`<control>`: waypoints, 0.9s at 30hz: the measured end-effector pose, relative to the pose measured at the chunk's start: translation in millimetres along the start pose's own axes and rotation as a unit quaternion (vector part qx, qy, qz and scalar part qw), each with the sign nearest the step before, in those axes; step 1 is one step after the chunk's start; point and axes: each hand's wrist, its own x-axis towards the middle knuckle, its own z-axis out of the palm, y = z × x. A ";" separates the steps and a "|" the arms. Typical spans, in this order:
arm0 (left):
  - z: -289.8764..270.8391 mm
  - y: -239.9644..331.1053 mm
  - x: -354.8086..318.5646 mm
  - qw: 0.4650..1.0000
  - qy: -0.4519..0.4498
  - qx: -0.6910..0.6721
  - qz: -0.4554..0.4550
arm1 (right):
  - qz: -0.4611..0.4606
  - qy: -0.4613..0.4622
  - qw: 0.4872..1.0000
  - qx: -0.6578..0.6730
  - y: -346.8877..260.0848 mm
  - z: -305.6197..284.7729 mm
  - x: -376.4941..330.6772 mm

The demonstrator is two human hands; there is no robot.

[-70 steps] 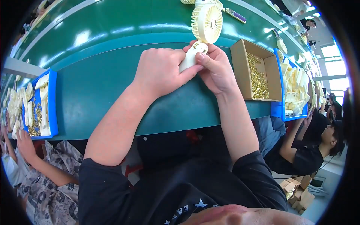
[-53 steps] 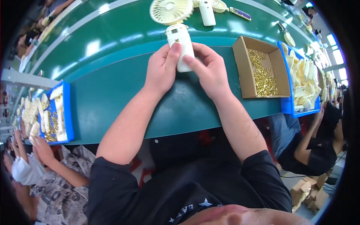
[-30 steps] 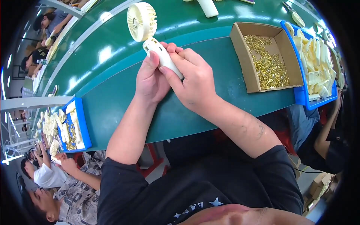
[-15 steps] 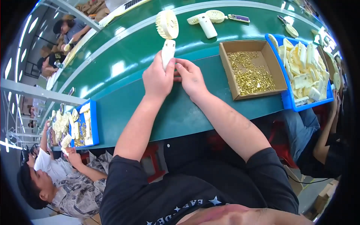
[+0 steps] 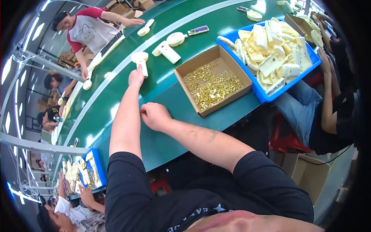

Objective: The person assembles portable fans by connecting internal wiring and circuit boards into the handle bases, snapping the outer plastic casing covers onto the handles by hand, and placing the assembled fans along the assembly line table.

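Observation:
Stretched out over the green belt, my left hand (image 5: 135, 79) is closed around the handle of a cream handheld fan (image 5: 140, 58), whose round head points away from me. My right hand (image 5: 156, 116) hovers over the near green tabletop with its fingers curled in; whether something small sits between them is hidden. To the right of the held fan lies another handheld fan with its round head (image 5: 176, 39) and a loose white handle shell (image 5: 169, 52). A small purple-faced circuit piece (image 5: 198, 30) lies beside that head.
A cardboard box (image 5: 184, 83) of small brass-coloured parts stands right of my hands, beside a blue bin (image 5: 266, 97) heaped with cream plastic shells. Another blue bin (image 5: 101, 170) sits at left. Across the belt a person (image 5: 87, 29) reaches toward a fan (image 5: 143, 31). Co-workers sit on both sides.
My left hand has carried the fan forward and left, from upright before me to low over the belt. The right hand has parted from it and drawn back. The whole view has turned rightward.

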 end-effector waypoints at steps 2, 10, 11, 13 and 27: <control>18.6 16.4 -4.4 0.989 -0.061 0.129 0.022 | 0.012 0.012 1.000 -0.012 13.7 -12.1 0.8; 40.8 122.8 -25.2 0.893 0.019 0.445 0.065 | -0.025 -0.025 0.996 -0.080 54.2 -25.5 12.2; 42.9 139.7 -15.7 0.889 0.055 0.438 0.124 | -0.025 -0.022 0.997 -0.072 55.1 -25.2 13.2; 65.6 182.3 7.0 0.906 0.042 0.354 0.229 | -0.085 -0.036 0.987 -0.136 56.1 -25.0 11.4; 295.6 335.9 32.7 0.942 -0.293 0.161 0.026 | 0.168 -0.082 0.531 0.826 119.9 -0.6 20.7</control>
